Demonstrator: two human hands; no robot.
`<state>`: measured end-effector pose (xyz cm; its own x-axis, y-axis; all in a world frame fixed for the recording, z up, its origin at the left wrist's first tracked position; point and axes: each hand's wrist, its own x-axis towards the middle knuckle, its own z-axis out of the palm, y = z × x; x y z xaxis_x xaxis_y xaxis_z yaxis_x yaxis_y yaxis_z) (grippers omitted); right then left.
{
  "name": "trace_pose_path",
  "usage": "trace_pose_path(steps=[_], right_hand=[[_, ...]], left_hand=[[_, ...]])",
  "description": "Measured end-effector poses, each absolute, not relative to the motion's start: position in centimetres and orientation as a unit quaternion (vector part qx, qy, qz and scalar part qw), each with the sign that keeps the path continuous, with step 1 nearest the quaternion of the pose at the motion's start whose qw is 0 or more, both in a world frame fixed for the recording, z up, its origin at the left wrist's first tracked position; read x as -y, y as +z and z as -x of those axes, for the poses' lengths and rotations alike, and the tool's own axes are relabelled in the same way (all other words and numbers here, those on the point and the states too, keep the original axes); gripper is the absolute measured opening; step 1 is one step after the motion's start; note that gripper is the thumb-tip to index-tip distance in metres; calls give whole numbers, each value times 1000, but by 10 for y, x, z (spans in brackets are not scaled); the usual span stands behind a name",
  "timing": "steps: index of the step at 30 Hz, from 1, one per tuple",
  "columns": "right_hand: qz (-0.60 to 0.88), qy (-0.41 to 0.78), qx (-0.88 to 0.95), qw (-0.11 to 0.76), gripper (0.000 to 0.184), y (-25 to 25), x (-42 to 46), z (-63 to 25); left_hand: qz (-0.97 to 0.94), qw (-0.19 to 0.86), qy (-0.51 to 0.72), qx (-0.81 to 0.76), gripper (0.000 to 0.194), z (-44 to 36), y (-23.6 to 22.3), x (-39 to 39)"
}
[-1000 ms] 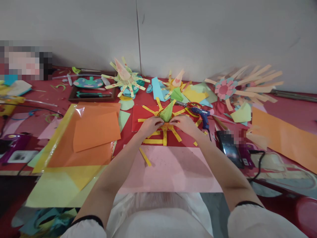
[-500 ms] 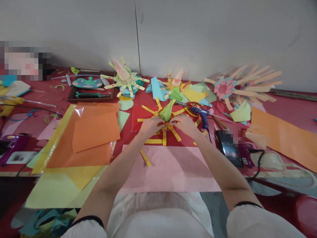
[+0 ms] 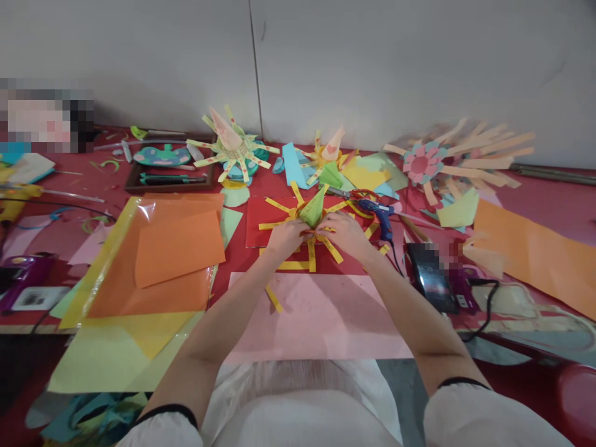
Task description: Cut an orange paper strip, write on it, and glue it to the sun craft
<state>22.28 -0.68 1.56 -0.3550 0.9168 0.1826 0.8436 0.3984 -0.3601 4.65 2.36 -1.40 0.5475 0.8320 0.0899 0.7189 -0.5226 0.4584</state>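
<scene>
A paper sun craft [image 3: 313,218] lies on a red sheet [image 3: 258,217] in the middle of the table: a green paper cone [image 3: 313,210] with yellow strips fanning out around it. My left hand [image 3: 285,239] pinches the craft's base from the left, fingers curled. From the right, my right hand [image 3: 343,231] grips the same base with closed fingers. Both hands touch the yellow strips just below the cone.
A pink sheet [image 3: 321,316] lies near me, orange and yellow sheets [image 3: 174,254] to the left. A blue glue gun [image 3: 379,214] and scissors sit right of the craft, with a phone [image 3: 431,278] beside them. Finished paper crafts [image 3: 233,148] line the wall. Another orange sheet [image 3: 531,254] lies far right.
Both hands stay on the craft's base with only slight finger shifts. The view has tilted a little.
</scene>
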Motion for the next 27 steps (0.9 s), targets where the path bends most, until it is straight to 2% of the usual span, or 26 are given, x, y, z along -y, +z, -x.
trace_pose_path(steps=[6,12,27], right_hand=[[532,101,819,193,20,16,7,-223],[534,85,824,172,19,16,7,-223],[560,58,808,174,14,11,5,-229]], left_hand=[[-858,169,167,-455,18,-48,-13,-21],[-864,169,169,-443,18,-50,-13,-19],[-831,162,267,-461,15,-33,-10,-26]])
